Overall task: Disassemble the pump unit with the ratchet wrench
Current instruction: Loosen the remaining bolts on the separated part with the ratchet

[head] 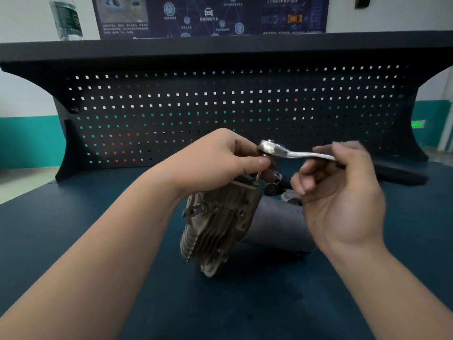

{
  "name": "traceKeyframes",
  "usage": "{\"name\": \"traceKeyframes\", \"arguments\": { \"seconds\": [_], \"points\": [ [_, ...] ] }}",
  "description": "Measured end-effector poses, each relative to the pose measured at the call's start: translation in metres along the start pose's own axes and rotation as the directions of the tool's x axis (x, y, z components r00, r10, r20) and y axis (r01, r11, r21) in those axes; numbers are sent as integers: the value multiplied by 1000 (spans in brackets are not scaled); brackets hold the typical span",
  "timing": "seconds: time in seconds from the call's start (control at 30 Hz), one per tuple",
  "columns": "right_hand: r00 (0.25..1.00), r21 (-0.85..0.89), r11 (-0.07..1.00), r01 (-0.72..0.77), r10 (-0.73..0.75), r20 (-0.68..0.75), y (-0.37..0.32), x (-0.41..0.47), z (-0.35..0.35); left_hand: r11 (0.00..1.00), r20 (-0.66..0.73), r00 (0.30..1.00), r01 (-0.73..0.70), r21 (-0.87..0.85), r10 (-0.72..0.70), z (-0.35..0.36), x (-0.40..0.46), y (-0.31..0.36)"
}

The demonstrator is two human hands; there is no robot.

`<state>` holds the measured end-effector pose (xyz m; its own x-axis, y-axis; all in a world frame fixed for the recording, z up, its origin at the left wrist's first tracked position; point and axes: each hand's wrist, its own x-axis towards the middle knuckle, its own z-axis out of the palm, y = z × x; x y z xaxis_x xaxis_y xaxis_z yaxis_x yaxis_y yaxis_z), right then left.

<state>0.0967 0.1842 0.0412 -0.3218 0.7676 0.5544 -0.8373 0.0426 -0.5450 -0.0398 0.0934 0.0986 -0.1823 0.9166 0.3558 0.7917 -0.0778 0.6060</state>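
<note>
Pump unit (220,229) propped on table (73,241) at centre. Left hand (215,160) pinching ratchet wrench (282,150) head, steadying it. Right hand (343,190) fingers curled round handle, blurred. Socket possibly seated on bolt; could slip off, rounding it, if tilted.

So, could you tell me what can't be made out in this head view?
- Bolt and socket under the ratchet wrench head: hidden by the left hand.
- Right hand grip on the handle: motion-blurred.
- Small parts behind the pump unit: partly hidden, too dark to identify.
</note>
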Motion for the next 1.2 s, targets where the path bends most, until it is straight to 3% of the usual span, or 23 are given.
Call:
{"name": "traceKeyframes", "arguments": {
  "seconds": [0.03, 0.1, 0.13, 0.2, 0.27, 0.33, 0.4, 0.43, 0.47, 0.5, 0.57, 0.63, 0.73, 0.8, 0.87, 0.93, 0.97, 1.0, 1.07, 1.1, 1.13, 1.17, 1.2],
  "points": [
    [978, 206, 962, -178, 196, -73, 1, 4, -2, 1000, -28, 1000, 4, 12, -4, 1, 1, 0],
    [866, 512, 790, -338, 474, -158, 4, 8, -4, 999, -81, 997, 13, 46, -9, 4, 3, 3],
    [826, 589, 731, -345, 535, -179, 6, 10, -6, 998, -101, 995, 19, 66, -12, 6, 3, 4],
    [823, 585, 740, -333, 531, -203, 11, 12, -8, 994, -135, 990, 38, 99, -25, 8, 4, 5],
    [914, 408, 870, -276, 369, -169, 10, 11, -9, 993, -165, 986, 58, 104, -40, 9, 4, 6],
    [998, -31, 998, 48, -49, -39, 6, 4, -9, 994, -169, 985, 62, 95, -45, 8, 4, 5],
    [870, -434, 754, 493, -411, 274, 4, -6, -4, 997, -147, 989, 45, 65, -35, 7, 3, 5],
    [805, -479, 648, 592, -461, 373, 6, -9, -4, 999, -127, 991, 33, 39, -28, 5, 2, 5],
    [798, -473, 643, 602, -468, 379, 6, -9, -4, 1000, -97, 995, 22, 16, -20, 4, 1, 4],
    [848, -420, 739, 527, -432, 307, 4, -9, -1, 1000, -58, 998, 13, 0, -13, 2, 0, 4],
    [989, -66, 990, 126, -120, 84, -1, -2, 2, 1000, -5, 1000, 6, -5, -6, 1, -1, 3],
    [951, 338, 907, -252, 297, -88, 1, 6, -2, 1000, -26, 1000, 10, 19, -9, 2, 0, 3],
    [800, 610, 701, -369, 574, -176, 6, 11, -6, 999, -72, 997, 20, 48, -16, 5, 2, 4],
    [806, 611, 707, -355, 563, -182, 12, 11, -9, 998, -94, 995, 30, 59, -24, 7, 3, 5],
    [882, 471, 824, -316, 438, -173, 12, 11, -7, 997, -116, 993, 33, 70, -25, 7, 4, 3],
    [992, 88, 995, -46, 56, -109, 10, 6, -6, 995, -130, 991, 37, 87, -25, 7, 4, 3],
    [981, -161, 968, 193, -195, 2, 8, 1, -4, 995, -130, 991, 34, 89, -22, 6, 4, 3],
    [911, -345, 843, 412, -376, 168, 7, -3, -2, 996, -122, 992, 26, 83, -16, 6, 4, 3],
    [805, -467, 656, 593, -478, 351, 9, -7, -3, 999, -83, 997, 11, 52, -7, 3, 2, 3],
    [828, -452, 694, 560, -461, 319, 8, -7, -2, 999, -54, 998, 10, 39, -8, 2, 2, 3],
    [898, -363, 822, 438, -381, 221, 5, -6, 1, 999, -29, 1000, 13, 31, -12, 1, 1, 3],
    [970, -185, 954, 235, -219, 105, 3, -3, 3, 999, -17, 1000, 18, 29, -17, 1, 1, 2],
    [1000, 32, 999, 8, -8, 0, 3, 0, 2, 999, -24, 1000, 21, 33, -20, 2, 1, 3]
  ]
}}
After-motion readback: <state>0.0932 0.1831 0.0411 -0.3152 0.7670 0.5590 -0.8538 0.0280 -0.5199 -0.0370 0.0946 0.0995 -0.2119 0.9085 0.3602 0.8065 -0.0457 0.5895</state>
